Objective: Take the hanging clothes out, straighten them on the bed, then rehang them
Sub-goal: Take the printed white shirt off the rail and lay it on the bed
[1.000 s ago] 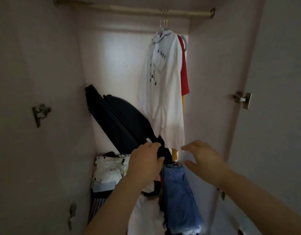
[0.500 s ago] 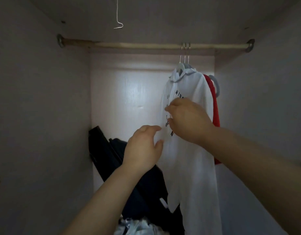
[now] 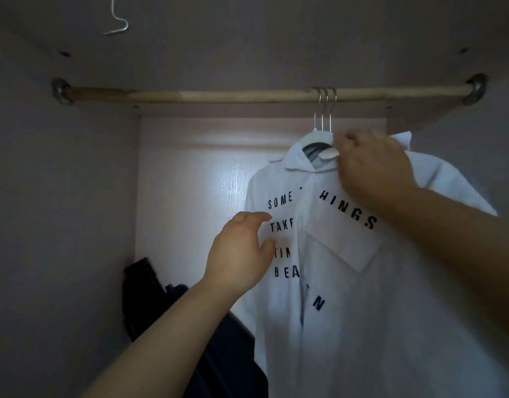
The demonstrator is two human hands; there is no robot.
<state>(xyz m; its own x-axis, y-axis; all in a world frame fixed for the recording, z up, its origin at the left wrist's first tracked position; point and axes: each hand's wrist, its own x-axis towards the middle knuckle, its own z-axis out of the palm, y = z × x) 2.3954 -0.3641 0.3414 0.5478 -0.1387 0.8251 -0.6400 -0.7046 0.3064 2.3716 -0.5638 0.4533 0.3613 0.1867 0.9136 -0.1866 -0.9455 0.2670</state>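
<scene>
A white shirt [image 3: 348, 282] with black lettering hangs on a white hanger [image 3: 319, 137] from the wooden rod [image 3: 219, 94] inside the wardrobe. Three metal hooks [image 3: 325, 110] sit together on the rod. My right hand [image 3: 371, 165] is up at the shirt's collar, fingers curled on the collar and hanger shoulder. My left hand [image 3: 242, 254] hovers with relaxed fingers at the left side of the shirt's chest, holding nothing. The other hung clothes are hidden behind the white shirt.
A dark suitcase [image 3: 167, 311] leans against the back wall at the lower left. A bare wire hook [image 3: 115, 24] hangs from the wardrobe ceiling at top left. The rod's left part carries no hangers. Side walls close in on both sides.
The view tilted up and closer to the rod. My right hand rose from the shirt's chest to its collar and took hold there. My left hand rose towards the shirt's left side.
</scene>
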